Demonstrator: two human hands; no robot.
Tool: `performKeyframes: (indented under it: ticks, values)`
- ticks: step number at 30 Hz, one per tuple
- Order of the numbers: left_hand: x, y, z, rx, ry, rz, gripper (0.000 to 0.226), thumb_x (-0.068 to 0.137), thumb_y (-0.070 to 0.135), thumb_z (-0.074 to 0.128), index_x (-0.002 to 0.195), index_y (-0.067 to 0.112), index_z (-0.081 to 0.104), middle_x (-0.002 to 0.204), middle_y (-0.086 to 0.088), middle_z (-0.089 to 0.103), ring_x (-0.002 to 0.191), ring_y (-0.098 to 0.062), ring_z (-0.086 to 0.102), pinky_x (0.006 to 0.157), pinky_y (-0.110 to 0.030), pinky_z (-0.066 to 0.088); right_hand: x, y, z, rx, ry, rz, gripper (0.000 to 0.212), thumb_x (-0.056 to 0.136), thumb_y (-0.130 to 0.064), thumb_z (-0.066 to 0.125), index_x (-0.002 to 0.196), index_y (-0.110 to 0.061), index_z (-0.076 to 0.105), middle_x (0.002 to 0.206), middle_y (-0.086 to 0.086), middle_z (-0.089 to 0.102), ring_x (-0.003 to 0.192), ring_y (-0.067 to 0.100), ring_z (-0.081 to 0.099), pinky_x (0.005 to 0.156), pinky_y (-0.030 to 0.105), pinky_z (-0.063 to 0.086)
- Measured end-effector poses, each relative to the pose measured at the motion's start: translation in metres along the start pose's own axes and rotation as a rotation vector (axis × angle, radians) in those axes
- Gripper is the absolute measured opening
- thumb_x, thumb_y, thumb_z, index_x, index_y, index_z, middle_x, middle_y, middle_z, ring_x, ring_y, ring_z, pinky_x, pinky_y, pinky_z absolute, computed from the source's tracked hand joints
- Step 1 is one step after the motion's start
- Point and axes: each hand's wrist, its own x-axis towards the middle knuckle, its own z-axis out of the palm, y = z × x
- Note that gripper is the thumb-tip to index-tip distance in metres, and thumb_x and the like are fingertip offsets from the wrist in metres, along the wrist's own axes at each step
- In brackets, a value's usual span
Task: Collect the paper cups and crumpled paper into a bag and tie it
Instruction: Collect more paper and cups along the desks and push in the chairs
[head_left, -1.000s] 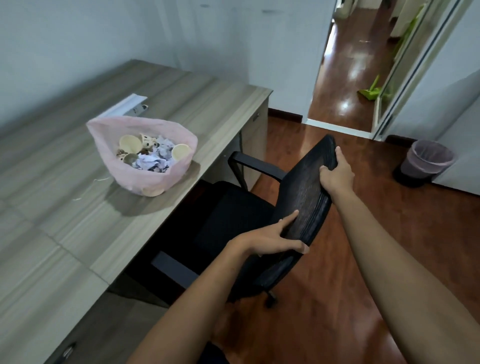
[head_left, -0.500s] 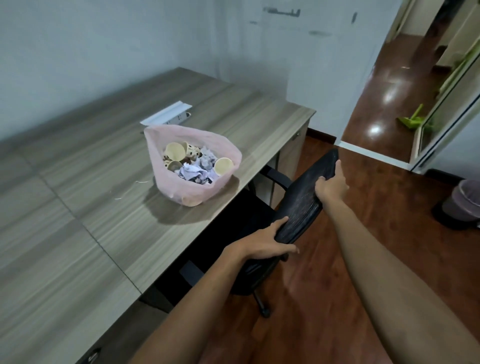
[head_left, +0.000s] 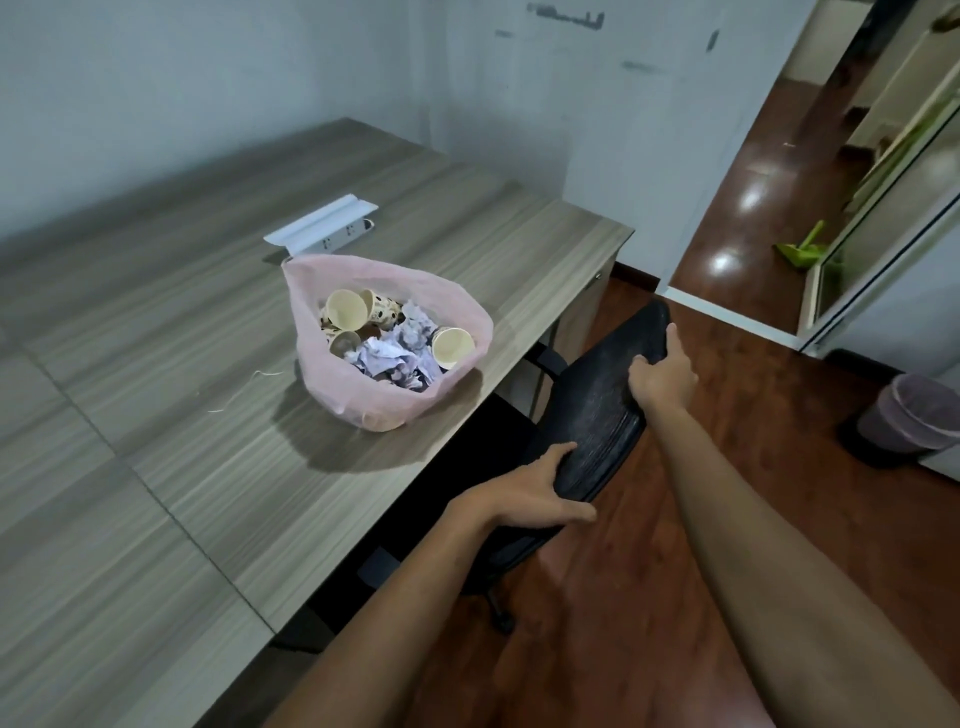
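Left hand (head_left: 524, 493), right hand (head_left: 660, 376) both gripping.

Grey wood-grain desk (head_left: 171, 467), open pink bag (head_left: 384, 410) of paper cups and crumpled paper standing near its right edge, white power strip (head_left: 322, 228) just behind the bag, thin pale string (head_left: 244, 389) left of the bag

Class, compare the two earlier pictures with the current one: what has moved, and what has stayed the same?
The black office chair has been pushed closer in under the wooden desk. The left hand and right hand still grip its backrest. The open pink plastic bag of paper cups and crumpled paper sits untied, unmoved.
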Motion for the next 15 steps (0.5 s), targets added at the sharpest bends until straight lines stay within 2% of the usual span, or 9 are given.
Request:
performKeyframes:
  ticks: [4,7,8,10,12,15]
  values:
    - [0.005,-0.002,-0.002,0.003,-0.041,-0.006,0.096,0.079,0.045,0.072,0.150,0.043,0.009,0.146,-0.003,0.043,0.122,-0.019,0.053,0.108,-0.032,0.040,0.000,0.001,0.000,-0.017,0.006,-0.024,0.065,0.098,-0.014,0.047,0.156,-0.023,0.019,0.145,0.011,0.046,0.140,0.031,0.029,0.109,0.035,0.035]
    - [0.003,0.000,-0.005,0.026,-0.042,-0.029,0.099,0.076,0.041,0.075,0.150,0.042,0.010,0.145,-0.001,0.040,0.121,-0.018,0.052,0.108,-0.031,0.040,0.000,0.004,0.002,-0.035,0.001,-0.051,0.070,0.096,-0.016,0.050,0.156,-0.019,0.015,0.139,0.014,0.050,0.131,0.031,0.043,0.100,0.030,0.040]
    - [0.002,0.001,-0.006,0.036,-0.038,-0.037,0.100,0.074,0.041,0.076,0.150,0.042,0.010,0.142,0.001,0.039,0.121,-0.018,0.051,0.108,-0.032,0.041,0.001,0.005,0.002,-0.080,-0.002,-0.081,0.074,0.093,-0.020,0.052,0.156,-0.017,0.013,0.142,0.014,0.047,0.129,0.032,0.045,0.102,0.035,0.041]
    - [0.001,0.003,-0.008,0.030,-0.038,-0.062,0.103,0.073,0.040,0.079,0.151,0.039,0.011,0.139,0.006,0.037,0.124,-0.015,0.047,0.108,-0.030,0.040,0.005,0.005,0.002,-0.229,-0.037,-0.124,0.082,0.090,-0.029,0.056,0.156,-0.013,0.009,0.155,0.013,0.031,0.138,0.034,0.034,0.111,0.048,0.034]
    - [-0.001,0.005,-0.010,0.031,-0.034,-0.094,0.115,0.062,0.052,0.081,0.152,0.038,0.011,0.146,0.008,0.032,0.130,-0.013,0.042,0.110,-0.028,0.037,0.007,0.005,0.001,-0.390,-0.087,-0.171,0.088,0.090,-0.038,0.057,0.156,-0.009,0.006,0.163,0.010,0.011,0.146,0.034,0.017,0.116,0.053,0.020]
    - [-0.005,0.010,-0.013,0.017,-0.010,-0.154,0.130,0.049,0.064,0.079,0.154,0.037,0.008,0.154,0.005,0.030,0.132,-0.009,0.038,0.109,-0.026,0.033,0.010,0.003,0.002,-0.640,-0.103,-0.404,0.087,0.087,-0.046,0.055,0.154,-0.008,0.014,0.163,0.014,0.003,0.150,0.036,-0.001,0.118,0.056,0.002]
